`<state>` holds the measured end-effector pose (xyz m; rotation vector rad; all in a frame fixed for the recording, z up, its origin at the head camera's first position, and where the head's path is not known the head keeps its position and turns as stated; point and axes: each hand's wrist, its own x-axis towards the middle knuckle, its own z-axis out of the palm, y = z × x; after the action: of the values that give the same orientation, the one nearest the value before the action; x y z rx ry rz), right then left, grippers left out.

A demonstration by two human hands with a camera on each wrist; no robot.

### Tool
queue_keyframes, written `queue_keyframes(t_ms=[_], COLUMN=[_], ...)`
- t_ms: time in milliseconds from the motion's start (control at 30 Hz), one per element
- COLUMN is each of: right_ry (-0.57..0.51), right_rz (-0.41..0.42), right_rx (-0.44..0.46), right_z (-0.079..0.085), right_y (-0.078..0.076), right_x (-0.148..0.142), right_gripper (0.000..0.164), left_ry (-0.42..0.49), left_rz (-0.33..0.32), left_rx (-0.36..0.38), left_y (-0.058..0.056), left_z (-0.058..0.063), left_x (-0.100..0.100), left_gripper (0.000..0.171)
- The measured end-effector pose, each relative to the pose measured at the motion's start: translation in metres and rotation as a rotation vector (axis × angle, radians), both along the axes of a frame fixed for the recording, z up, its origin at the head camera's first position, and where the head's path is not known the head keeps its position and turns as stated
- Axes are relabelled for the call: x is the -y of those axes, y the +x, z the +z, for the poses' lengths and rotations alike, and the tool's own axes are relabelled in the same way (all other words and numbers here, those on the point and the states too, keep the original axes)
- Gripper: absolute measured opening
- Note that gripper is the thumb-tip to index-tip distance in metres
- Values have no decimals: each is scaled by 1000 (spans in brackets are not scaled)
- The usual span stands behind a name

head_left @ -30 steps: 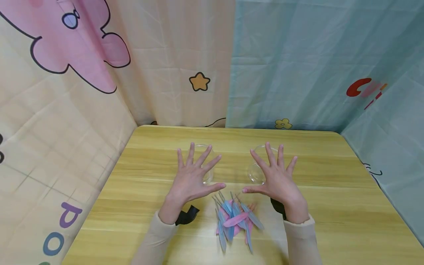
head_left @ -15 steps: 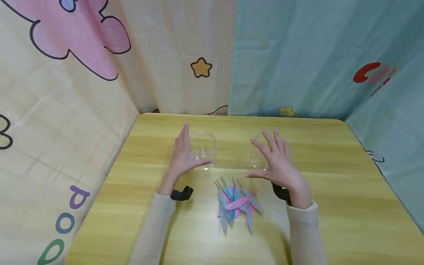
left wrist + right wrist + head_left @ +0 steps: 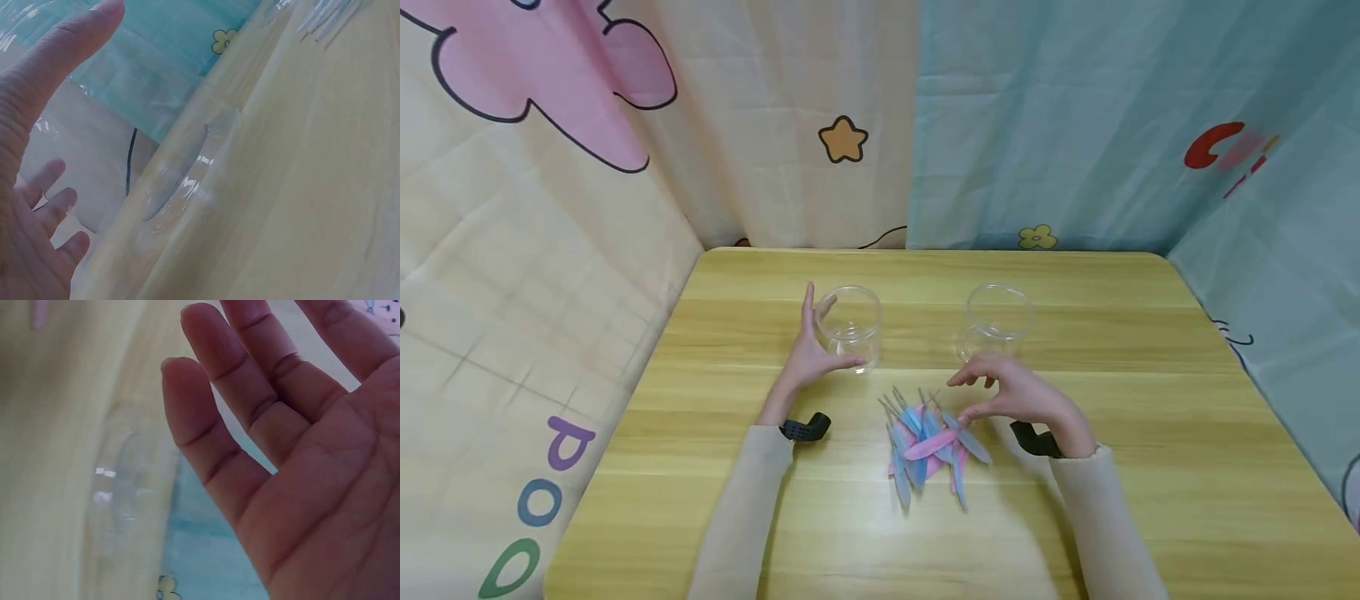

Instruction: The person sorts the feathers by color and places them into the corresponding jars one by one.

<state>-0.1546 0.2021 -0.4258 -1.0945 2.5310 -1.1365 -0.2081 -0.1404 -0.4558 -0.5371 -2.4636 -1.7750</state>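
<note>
My left hand (image 3: 808, 358) curves around the near and left sides of a clear cup (image 3: 868, 321), thumb in front and a finger behind it. In the left wrist view, the thumb (image 3: 69, 47) and fingers (image 3: 56, 212) are spread apart, with the cup's bottom (image 3: 181, 181) beyond. My right hand (image 3: 1018, 396) hovers at the right of a pile of blue and pink feathers (image 3: 925, 450), thumb near a feather and fingers bent loosely. Nothing shows between the fingers (image 3: 244, 369) in the right wrist view. A second clear cup (image 3: 1000, 312) stands behind the right hand.
The wooden table (image 3: 1150, 467) meets hanging curtains (image 3: 1060, 125) at the back, with more cloth along both sides. Black camera mounts (image 3: 805, 427) sit on both wrists. The feather shafts point towards the back.
My left hand has turned and come in around the left cup. The right hand has come down from in front of the right cup to the feathers, its spread fingers now bent.
</note>
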Motion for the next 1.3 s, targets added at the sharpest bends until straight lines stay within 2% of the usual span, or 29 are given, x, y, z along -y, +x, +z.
queue_keyframes(t_ms=[67,133,233,400,600,800,1000,1167,1300], right_ry=[5,14,25,34,90,195,276,273,220], right_rz=[24,41,57,65,-38,-145,-214,-240,-243], right_rx=[56,105,160,163,148,155,182,240,287], right_z=[-10,-19,-29,-37,-39,-40,-40,-39,-40], right_y=[-3,-6,-9,-12,-15,-17,-18,-18,-18], right_x=[-3,-5,-7,-4,12,28,38,40,39], right_gripper=[40,37,34,23,8,21,29,28,30], left_ry=[8,-3,-14,-13,6,-8,7,10,5], left_rz=[-27,-33,-25,-11,-22,-22,-24,-21,-20], left_rx=[-8,-8,-4,23,31,41,39,32,28], left_y=[3,3,-2,-16,-18,-16,-17,-17,-17], left_z=[5,3,-5,-26,-29,-32,-32,-33,-34], left_x=[-2,-2,0,3,5,5,3,3,4], left_gripper=[136,133,130,122,113,110,109,109,109])
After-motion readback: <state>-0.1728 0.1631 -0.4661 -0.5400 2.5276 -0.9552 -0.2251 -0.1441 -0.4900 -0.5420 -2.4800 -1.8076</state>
